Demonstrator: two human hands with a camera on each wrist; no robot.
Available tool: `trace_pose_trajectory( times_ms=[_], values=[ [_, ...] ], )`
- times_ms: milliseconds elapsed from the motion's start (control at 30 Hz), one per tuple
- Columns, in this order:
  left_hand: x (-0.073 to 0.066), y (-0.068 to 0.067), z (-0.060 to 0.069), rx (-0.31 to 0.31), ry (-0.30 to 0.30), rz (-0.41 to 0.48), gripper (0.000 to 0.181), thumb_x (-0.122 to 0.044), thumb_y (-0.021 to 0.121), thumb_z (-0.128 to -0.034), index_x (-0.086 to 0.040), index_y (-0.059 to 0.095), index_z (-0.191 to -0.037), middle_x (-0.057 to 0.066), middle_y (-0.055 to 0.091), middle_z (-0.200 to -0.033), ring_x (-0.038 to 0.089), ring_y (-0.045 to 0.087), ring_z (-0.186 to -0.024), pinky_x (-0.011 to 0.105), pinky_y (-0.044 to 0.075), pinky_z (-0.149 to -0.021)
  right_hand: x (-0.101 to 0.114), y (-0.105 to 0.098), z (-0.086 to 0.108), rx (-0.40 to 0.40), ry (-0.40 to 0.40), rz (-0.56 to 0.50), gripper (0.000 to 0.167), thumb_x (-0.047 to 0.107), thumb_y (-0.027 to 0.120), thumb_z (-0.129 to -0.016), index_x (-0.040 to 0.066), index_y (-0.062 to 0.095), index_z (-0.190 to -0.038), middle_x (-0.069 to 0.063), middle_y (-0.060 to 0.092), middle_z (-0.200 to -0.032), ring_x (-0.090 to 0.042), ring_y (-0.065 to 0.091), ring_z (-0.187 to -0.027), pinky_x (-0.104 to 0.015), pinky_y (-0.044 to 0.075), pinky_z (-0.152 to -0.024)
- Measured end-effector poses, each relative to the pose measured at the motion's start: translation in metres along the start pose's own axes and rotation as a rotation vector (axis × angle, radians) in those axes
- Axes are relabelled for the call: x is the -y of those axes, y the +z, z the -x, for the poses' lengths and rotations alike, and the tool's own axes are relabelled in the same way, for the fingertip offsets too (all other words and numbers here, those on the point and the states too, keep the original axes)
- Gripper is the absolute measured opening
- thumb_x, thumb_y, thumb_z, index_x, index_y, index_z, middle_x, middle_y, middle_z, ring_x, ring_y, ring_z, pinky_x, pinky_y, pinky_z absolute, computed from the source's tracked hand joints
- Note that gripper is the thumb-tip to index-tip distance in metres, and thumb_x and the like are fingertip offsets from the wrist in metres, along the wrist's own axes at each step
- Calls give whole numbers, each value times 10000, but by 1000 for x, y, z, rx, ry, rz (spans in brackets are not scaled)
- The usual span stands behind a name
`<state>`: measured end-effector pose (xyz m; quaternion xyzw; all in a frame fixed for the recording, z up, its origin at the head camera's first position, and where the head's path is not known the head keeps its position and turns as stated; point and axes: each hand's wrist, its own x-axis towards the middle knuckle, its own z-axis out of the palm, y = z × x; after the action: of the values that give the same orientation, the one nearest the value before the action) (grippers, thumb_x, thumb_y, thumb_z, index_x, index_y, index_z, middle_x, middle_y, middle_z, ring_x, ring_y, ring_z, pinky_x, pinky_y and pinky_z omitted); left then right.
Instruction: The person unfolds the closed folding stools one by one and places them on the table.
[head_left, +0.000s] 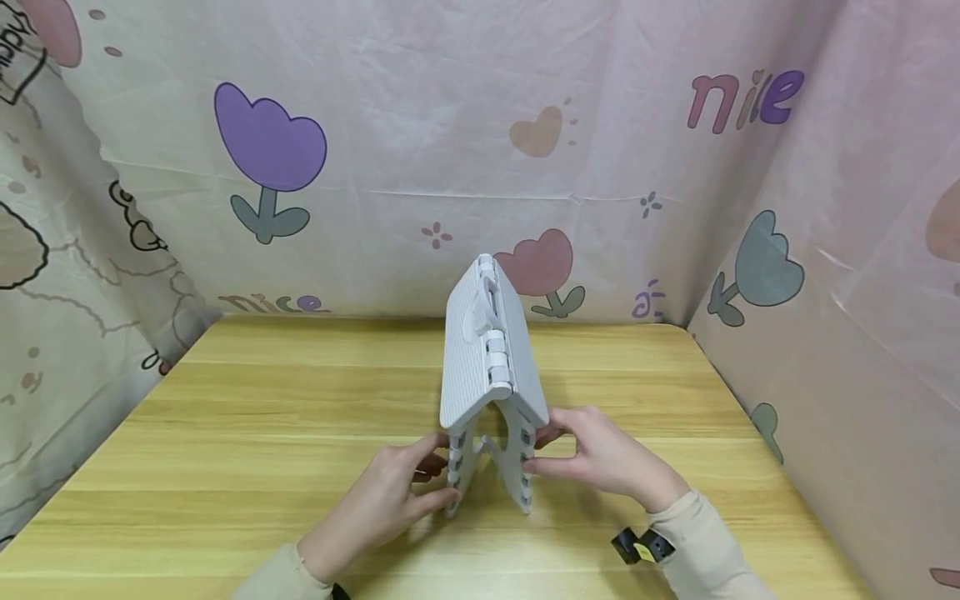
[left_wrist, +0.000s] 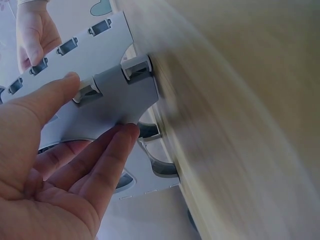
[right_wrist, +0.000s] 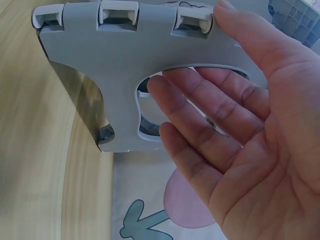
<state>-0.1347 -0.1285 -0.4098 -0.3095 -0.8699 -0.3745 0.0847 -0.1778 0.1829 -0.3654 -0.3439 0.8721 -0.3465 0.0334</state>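
A light grey folding step stool (head_left: 467, 358) stands half folded on the wooden table, its ribbed top bent into a peak like a roof. Hinge lugs line the edges of its side panels, and a handle shows along the ridge. With thumb and fingers my left hand (head_left: 386, 492) grips the left side panel (left_wrist: 105, 95) near its hinged edge. On the opposite side my right hand (head_left: 600, 454) holds the right panel (right_wrist: 122, 60), thumb at the hinged edge and fingers by the oval cutout. Part of each hand's fingers is hidden in the head view.
The wooden table (head_left: 300, 400) reaches back to a printed curtain (head_left: 397, 108) with tulips, which also closes in both sides. A small black device (head_left: 642, 546) is on the right sleeve.
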Motion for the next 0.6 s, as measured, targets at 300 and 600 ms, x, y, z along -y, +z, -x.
trace_pose_trajectory(
  times_ms=[300, 600],
  values=[
    [3, -5, 4, 14, -18, 38, 506, -145, 882, -883, -67, 646, -1325, 225, 782, -1212, 316, 826, -949, 256, 663, -809, -4, -2, 3, -8, -2, 21, 391, 393, 843, -931, 162, 747, -1231, 79, 834, -1063, -117, 792, -1019, -426, 623, -1008],
    [6, -11, 6, 28, -29, 57, 469, -145, 882, -882, -57, 656, -1284, 230, 784, -1201, 324, 826, -948, 249, 661, -803, -6, -4, 6, -4, 11, 17, 406, 403, 840, -930, 147, 746, -1231, 63, 832, -1072, -137, 792, -1023, -426, 627, -1005]
  ],
)
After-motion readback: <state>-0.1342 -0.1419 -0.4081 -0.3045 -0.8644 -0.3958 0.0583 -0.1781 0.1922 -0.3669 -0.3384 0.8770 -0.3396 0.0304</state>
